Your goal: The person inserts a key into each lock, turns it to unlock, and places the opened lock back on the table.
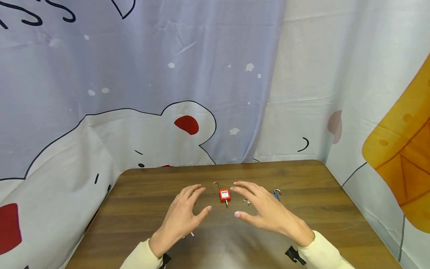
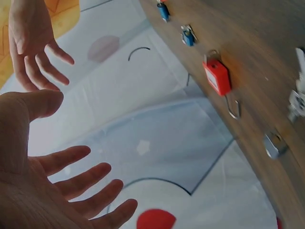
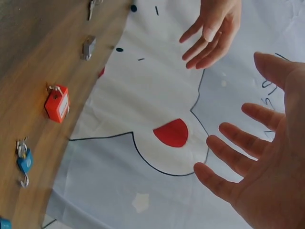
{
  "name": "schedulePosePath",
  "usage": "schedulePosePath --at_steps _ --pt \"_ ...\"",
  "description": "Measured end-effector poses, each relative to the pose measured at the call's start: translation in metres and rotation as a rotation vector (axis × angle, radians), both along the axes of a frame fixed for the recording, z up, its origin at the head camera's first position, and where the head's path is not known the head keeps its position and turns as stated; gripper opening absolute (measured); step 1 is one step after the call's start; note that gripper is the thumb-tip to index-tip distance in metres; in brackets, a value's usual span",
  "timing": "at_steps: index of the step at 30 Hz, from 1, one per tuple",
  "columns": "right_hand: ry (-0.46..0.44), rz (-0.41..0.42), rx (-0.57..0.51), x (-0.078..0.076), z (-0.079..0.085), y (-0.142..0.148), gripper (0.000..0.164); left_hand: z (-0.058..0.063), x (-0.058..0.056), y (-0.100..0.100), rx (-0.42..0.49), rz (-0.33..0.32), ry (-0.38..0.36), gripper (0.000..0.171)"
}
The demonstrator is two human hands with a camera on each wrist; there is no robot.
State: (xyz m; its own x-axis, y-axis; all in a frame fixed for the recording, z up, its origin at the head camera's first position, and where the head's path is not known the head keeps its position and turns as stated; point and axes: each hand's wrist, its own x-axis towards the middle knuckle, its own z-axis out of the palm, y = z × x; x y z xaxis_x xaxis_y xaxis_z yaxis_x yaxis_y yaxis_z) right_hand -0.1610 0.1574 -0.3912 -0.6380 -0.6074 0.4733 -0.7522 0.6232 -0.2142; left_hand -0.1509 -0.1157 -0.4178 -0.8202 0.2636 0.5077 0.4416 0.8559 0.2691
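Observation:
Both hands hover over the table with fingers spread, holding nothing. Between them in the head view lies a red padlock (image 1: 224, 195) with a white label, its shackle swung out and a key in its base. My left hand (image 1: 181, 211) is to its left, hiding a small silver padlock (image 2: 275, 144) that shows in the left wrist view. To the right, my right hand (image 1: 268, 211) partly covers a blue padlock (image 1: 276, 196) with its shackle raised. Small keys (image 1: 246, 201) show beside the right fingers. More keys (image 2: 298, 98) lie near the silver padlock.
The brown wooden table (image 1: 228, 172) has rounded far corners. A printed curtain (image 1: 231, 74) hangs right behind it and along the sides. Another small blue object (image 2: 163, 11) lies beyond the blue padlock. A black clip (image 1: 295, 255) sits by the right sleeve.

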Motion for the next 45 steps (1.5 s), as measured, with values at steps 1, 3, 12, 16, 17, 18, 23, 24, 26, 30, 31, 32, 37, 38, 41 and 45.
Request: schedulePosePath --at_steps 1,3,12,16,17,18,23,24,26,30,31,32,37,38,41,45 --pt "-0.005 0.002 -0.005 -0.002 -0.001 -0.003 0.061 0.0 0.0 -0.003 0.002 0.009 -0.004 0.057" --pt "-0.01 0.003 -0.01 -0.008 -0.003 -0.01 0.059 -0.001 0.0 -0.01 0.003 0.031 -0.018 0.058" --pt "-0.047 0.053 0.023 -0.027 -0.021 -0.047 0.057 -0.01 0.0 -0.039 -0.021 0.114 -0.096 0.058" --pt "-0.087 0.075 0.064 -0.034 -0.028 -0.066 0.056 -0.013 -0.001 -0.051 -0.035 0.138 -0.096 0.06" --pt "-0.1 0.076 0.076 -0.036 -0.031 -0.072 0.055 -0.013 -0.001 -0.054 -0.034 0.143 -0.093 0.06" --pt "-0.113 0.075 0.089 -0.038 -0.033 -0.077 0.055 -0.013 -0.002 -0.057 -0.034 0.147 -0.093 0.061" --pt "-0.12 0.083 0.163 -0.047 -0.049 -0.103 0.051 -0.015 -0.004 -0.069 -0.036 0.157 -0.096 0.063" --pt "-0.118 0.085 0.179 -0.048 -0.053 -0.108 0.05 -0.015 -0.004 -0.071 -0.035 0.16 -0.099 0.064" --pt "-0.106 0.092 0.211 -0.05 -0.062 -0.118 0.048 -0.016 -0.004 -0.073 -0.031 0.17 -0.099 0.064" --pt "-0.102 0.087 0.293 -0.048 -0.079 -0.133 0.045 -0.019 -0.003 -0.076 -0.025 0.189 -0.114 0.062" --pt "-0.107 0.086 0.31 -0.047 -0.083 -0.136 0.045 -0.02 -0.004 -0.076 -0.026 0.191 -0.12 0.062" --pt "-0.111 0.084 0.329 -0.046 -0.086 -0.139 0.044 -0.021 -0.004 -0.076 -0.028 0.193 -0.124 0.061" --pt "-0.113 0.088 0.391 -0.043 -0.098 -0.152 0.042 -0.024 -0.006 -0.075 -0.027 0.197 -0.133 0.057" --pt "-0.107 0.091 0.409 -0.043 -0.1 -0.155 0.042 -0.024 -0.007 -0.075 -0.025 0.197 -0.132 0.057" --pt "-0.099 0.1 0.458 -0.042 -0.105 -0.162 0.044 -0.025 -0.007 -0.076 -0.024 0.198 -0.129 0.057" --pt "-0.084 0.117 0.503 -0.041 -0.112 -0.168 0.047 -0.026 -0.006 -0.076 -0.016 0.202 -0.127 0.056"
